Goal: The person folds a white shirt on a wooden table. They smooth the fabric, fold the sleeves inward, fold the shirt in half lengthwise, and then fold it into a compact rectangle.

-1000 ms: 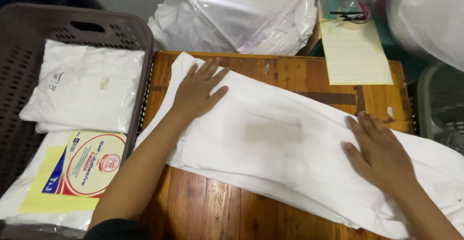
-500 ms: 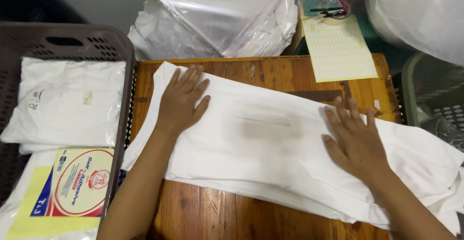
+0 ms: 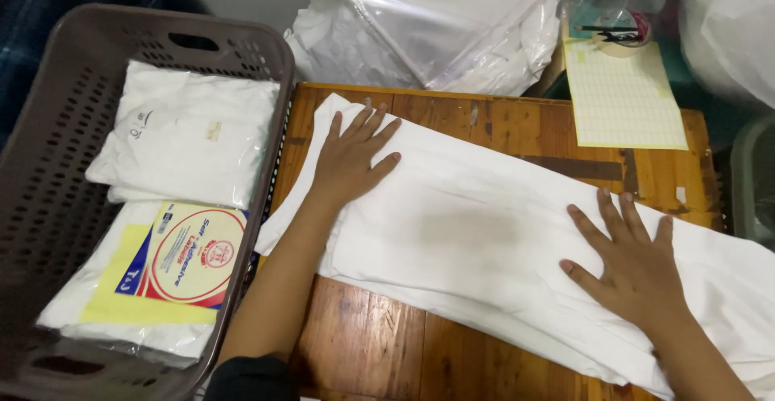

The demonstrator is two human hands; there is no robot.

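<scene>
While both palms press flat with fingers spread, gripping nothing, the left hand [image 3: 351, 159] and right hand [image 3: 634, 264] pin 1 folded white cloth [image 3: 484, 231] across the wooden counter [image 3: 387, 344]. Left, 1 brown basket [image 3: 266, 54] holds 2 bagged white garments [image 3: 190, 134], a round red-and-yellow label [image 3: 173, 264] in front.

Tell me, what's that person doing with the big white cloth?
A person is pressing both palms flat on a folded white cloth that lies across a wooden table. The left hand is on one end and the right hand is nearer the other. Beside the table, a brown plastic basket holds bagged white garments.
</scene>
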